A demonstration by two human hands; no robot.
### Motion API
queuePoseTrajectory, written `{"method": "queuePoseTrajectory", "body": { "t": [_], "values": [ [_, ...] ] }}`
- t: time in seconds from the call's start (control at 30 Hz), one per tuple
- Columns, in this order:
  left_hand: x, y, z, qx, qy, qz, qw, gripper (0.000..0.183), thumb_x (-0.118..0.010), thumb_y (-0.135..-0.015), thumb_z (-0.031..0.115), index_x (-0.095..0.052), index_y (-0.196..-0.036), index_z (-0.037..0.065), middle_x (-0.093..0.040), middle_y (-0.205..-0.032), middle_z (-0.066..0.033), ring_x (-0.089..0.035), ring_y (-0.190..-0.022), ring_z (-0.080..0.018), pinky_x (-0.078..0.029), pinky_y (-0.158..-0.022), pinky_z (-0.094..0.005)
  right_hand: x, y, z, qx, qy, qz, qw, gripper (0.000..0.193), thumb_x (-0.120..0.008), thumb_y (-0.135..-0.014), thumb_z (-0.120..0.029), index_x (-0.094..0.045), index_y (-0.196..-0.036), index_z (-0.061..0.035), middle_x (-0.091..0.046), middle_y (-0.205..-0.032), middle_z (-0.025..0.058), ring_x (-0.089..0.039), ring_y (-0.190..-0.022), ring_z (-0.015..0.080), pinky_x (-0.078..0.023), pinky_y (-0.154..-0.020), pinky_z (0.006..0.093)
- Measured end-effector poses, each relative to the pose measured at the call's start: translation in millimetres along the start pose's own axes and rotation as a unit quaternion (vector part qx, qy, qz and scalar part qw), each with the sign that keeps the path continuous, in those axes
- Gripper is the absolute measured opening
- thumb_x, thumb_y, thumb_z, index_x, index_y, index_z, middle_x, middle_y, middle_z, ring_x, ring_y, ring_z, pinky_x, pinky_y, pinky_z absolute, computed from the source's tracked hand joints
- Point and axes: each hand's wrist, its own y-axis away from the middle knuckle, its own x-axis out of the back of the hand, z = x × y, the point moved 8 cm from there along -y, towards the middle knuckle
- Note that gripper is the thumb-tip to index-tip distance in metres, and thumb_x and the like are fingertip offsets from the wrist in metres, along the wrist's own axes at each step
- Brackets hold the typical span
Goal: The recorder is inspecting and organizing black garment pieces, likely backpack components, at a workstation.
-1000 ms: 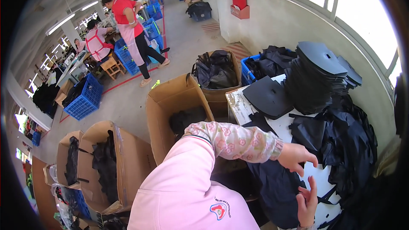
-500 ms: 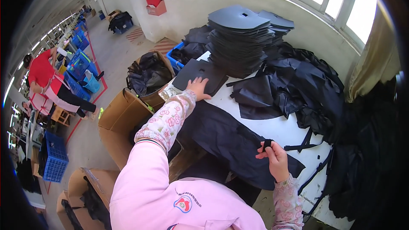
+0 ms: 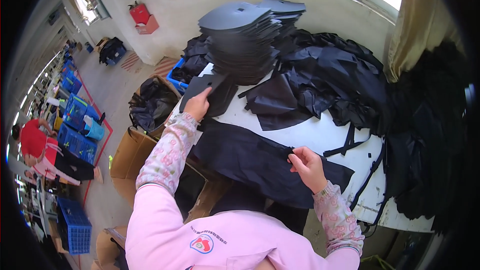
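My left hand point(image 3: 198, 104) rests on flat dark panels point(image 3: 220, 101) at the table's left end. Its index finger points across the top panel near a small slot; the other fingers are partly hidden. In front of me, a long piece of black fabric point(image 3: 240, 152) lies along the near table edge and hangs over it. My right hand point(image 3: 306, 167) is closed in a pinch above this fabric's right half, holding a small black piece of fabric point(image 3: 291, 151), mostly covered by the fingers.
Tall stacks of slotted dark panels point(image 3: 240, 45) stand at the back of the white table point(image 3: 320, 137). Crumpled black fabric point(image 3: 325, 80) lies beside them, with black straps point(image 3: 350, 145) nearby. Open cardboard boxes point(image 3: 130, 162) stand left. Farther left, a person in red point(image 3: 37, 137) bends near blue crates.
My left hand has gone from lying spread on the panels to a pointing finger near the slot. My right hand has moved in over the long fabric with the small piece. The view has shifted.
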Motion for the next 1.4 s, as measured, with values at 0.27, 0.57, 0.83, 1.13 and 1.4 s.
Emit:
{"method": "queuePoseTrajectory", "body": {
  "t": [0.27,0.57,0.83,1.13,1.4],
  "values": [
    [98.9,49.0,203.2,-0.066,0.360,-0.042,0.930,0.030,-0.054,-0.096,0.007,-0.059,-0.125,-0.003,-0.058,-0.073,0.0003,-0.045,-0.060,-0.0036,-0.039,-0.055,-0.0232,19.6,-25.3,-43.5,0.144,0.064,0.154,0.976,0.011,-0.067,-0.089,-0.008,-0.060,-0.086,-0.0011,-0.057,-0.064,0.0003,-0.049,-0.051,0.0048,-0.038,-0.048,0.0237],
    [81.8,90.4,273.9,-0.199,0.330,-0.244,0.890,0.043,-0.055,-0.091,0.000,-0.054,-0.134,-0.003,-0.068,-0.102,-0.0132,-0.063,-0.081,-0.0145,-0.051,-0.076,-0.0269,28.2,-20.4,-21.4,0.117,0.028,0.159,0.980,0.008,-0.067,-0.090,-0.009,-0.063,-0.092,-0.0015,-0.059,-0.069,-0.0008,-0.051,-0.056,0.0041,-0.038,-0.051,0.0213],
    [39.8,82.2,293.7,-0.201,0.344,-0.198,0.895,0.055,-0.084,-0.077,0.020,-0.057,-0.123,0.004,-0.056,-0.109,-0.0089,-0.060,-0.089,-0.0183,-0.050,-0.080,-0.0305,17.1,-16.1,-11.3,0.147,-0.004,-0.039,0.988,0.015,-0.068,-0.089,-0.005,-0.070,-0.103,-0.0023,-0.058,-0.104,0.0044,-0.059,-0.097,0.0126,-0.047,-0.084,0.0246],
    [24.2,81.2,330.3,-0.359,0.192,-0.060,0.911,0.020,-0.074,-0.076,0.006,-0.061,-0.092,0.006,-0.060,-0.093,-0.0095,-0.061,-0.076,-0.0299,-0.049,-0.067,-0.0380,11.1,8.3,-33.7,-0.022,-0.132,-0.258,0.957,0.044,-0.064,-0.096,-0.036,-0.059,-0.124,-0.0022,-0.058,-0.099,-0.0009,-0.053,-0.094,0.0082,-0.045,-0.084,0.0250],
    [59.2,64.5,267.2,-0.098,0.484,-0.080,0.866,0.010,-0.058,-0.093,-0.003,-0.056,-0.100,0.002,-0.060,-0.085,-0.0058,-0.063,-0.069,-0.0140,-0.052,-0.064,-0.0266,66.6,-17.8,9.3,-0.087,0.080,-0.213,0.970,0.040,-0.075,-0.084,-0.018,-0.061,-0.117,-0.0008,-0.067,-0.102,0.0084,-0.061,-0.092,0.0149,-0.049,-0.083,0.0280]
  ]
}}
